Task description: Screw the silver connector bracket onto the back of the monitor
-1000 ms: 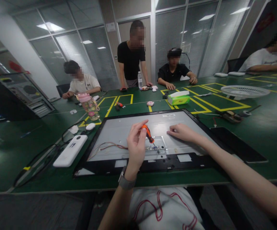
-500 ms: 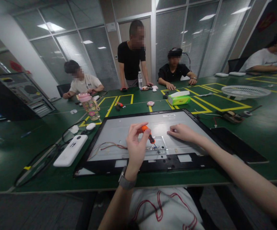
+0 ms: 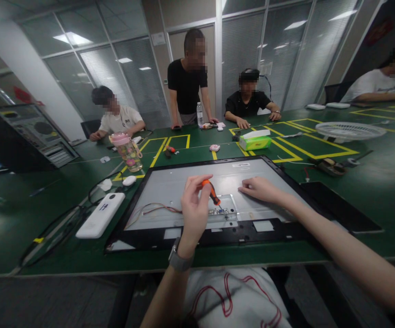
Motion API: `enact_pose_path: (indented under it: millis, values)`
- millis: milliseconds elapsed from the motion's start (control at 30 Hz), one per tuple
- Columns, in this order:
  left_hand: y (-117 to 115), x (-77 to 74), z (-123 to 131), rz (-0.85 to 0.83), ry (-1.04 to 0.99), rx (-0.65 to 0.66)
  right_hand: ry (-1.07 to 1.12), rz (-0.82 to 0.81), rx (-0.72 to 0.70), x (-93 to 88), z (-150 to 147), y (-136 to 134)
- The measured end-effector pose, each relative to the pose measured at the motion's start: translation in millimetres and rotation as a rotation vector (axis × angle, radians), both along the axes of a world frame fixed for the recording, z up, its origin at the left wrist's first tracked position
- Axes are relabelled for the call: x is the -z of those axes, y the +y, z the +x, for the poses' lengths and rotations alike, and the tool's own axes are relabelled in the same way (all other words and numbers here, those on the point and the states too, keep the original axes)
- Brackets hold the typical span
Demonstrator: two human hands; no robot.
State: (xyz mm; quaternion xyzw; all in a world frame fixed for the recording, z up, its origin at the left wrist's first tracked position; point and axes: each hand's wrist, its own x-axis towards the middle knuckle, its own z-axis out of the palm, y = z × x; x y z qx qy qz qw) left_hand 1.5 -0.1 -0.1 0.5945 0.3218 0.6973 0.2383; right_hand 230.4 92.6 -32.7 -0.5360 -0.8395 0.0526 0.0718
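A flat monitor panel (image 3: 170, 187) with a black frame lies face down on the green table in front of me. My left hand (image 3: 193, 207) pinches a small orange-handled screwdriver (image 3: 212, 192), its tip down on a small circuit strip (image 3: 223, 212) near the panel's lower edge. Red and white wires (image 3: 156, 208) run left from that strip. My right hand (image 3: 260, 188) rests on the panel's grey back, fingers curled and pressed down, holding nothing.
A white power bank (image 3: 100, 214) and black cables lie left of the panel. A pink bottle (image 3: 128, 151), a green tissue box (image 3: 255, 140), a white fan grille (image 3: 349, 130) and a black slab (image 3: 341, 211) stand around. Several people sit or stand across the table.
My left fingers shift slightly on the screwdriver handle, turning it in place. The right hand has not moved.
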Motion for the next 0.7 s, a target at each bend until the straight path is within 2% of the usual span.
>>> enact_pose_path:
  millis: [233, 467, 700]
  values:
    - [-2.1, 3.3, -0.4, -0.117, -0.093, 0.149, -0.003, -0.003, 0.010, -1.9, -0.8, -1.4]
    - [0.1, 1.6, 0.0, -0.021, 0.000, 0.001, -0.003, -0.007, 0.002, 0.5, 0.4, 1.2]
    - [-1.2, 0.7, -0.5, -0.037, -0.032, 0.046, -0.007, -0.004, 0.004, -0.3, 0.3, 0.2]
